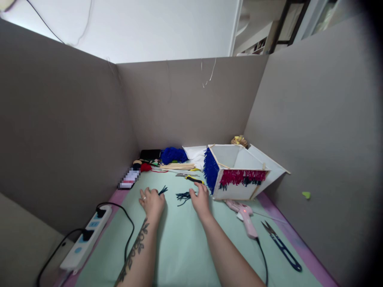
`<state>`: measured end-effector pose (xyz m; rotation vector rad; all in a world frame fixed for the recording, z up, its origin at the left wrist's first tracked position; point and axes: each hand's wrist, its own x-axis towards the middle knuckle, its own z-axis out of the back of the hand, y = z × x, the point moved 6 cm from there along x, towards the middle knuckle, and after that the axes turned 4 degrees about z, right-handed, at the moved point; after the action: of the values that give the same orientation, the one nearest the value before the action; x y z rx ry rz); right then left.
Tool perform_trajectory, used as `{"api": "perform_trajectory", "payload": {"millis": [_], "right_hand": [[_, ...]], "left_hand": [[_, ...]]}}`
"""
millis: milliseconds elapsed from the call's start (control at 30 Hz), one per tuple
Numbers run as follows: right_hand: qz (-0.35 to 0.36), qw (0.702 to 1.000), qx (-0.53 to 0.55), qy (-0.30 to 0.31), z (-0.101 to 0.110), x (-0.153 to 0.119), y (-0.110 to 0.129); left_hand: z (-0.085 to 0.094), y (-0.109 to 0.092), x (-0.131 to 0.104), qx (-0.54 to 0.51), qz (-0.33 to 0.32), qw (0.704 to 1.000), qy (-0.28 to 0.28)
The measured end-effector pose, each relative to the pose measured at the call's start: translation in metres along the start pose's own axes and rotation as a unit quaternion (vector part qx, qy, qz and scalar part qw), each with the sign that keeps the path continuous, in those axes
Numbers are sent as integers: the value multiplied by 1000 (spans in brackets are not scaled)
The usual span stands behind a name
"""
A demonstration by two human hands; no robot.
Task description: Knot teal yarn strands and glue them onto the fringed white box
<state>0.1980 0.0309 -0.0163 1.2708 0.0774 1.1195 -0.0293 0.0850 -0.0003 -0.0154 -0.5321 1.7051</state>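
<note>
My left hand point(152, 202), a ring on one finger, is pinched on a small bunch of dark blue yarn strands point(163, 190) that stick out to the right. Another bunch of dark yarn pieces point(183, 196) lies spread toward the left from under the thumb and fingertips of my right hand point(201, 199), which are closed on its end. Just right of that hand stands a white house-shaped board model point(231, 194) tipped on its side. Blue yarn fringe point(211, 169) covers one face, and crimson fringe with dark tufts point(239, 177) hangs on another.
A pink glue gun point(245, 218) and black thread snips point(281, 246) lie at right. Yellow-handled pliers point(194, 179), wooden sticks point(178, 166) and blue yarn point(173, 155) are behind my hands. A phone point(129, 178) and a power strip point(86, 239) sit along the left wall.
</note>
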Motion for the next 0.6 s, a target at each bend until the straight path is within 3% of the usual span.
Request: {"api": "perform_trajectory", "payload": {"millis": [167,267,333,433,600], "right_hand": [[0,999,36,17,5,-1,12],[-11,996,87,27,5,0,15],[-40,988,146,42,1,0,13],[-113,957,251,90,-12,-2,9],[-247,867,395,176,-28,-11,13]], "left_hand": [[6,-3,2,-6,-45,998,-36],[11,-15,1,-121,-121,985,-3],[15,-28,-4,-227,-180,957,26],[20,-40,-15,-324,-222,919,40],[22,-48,-28,-364,-258,893,57]]}}
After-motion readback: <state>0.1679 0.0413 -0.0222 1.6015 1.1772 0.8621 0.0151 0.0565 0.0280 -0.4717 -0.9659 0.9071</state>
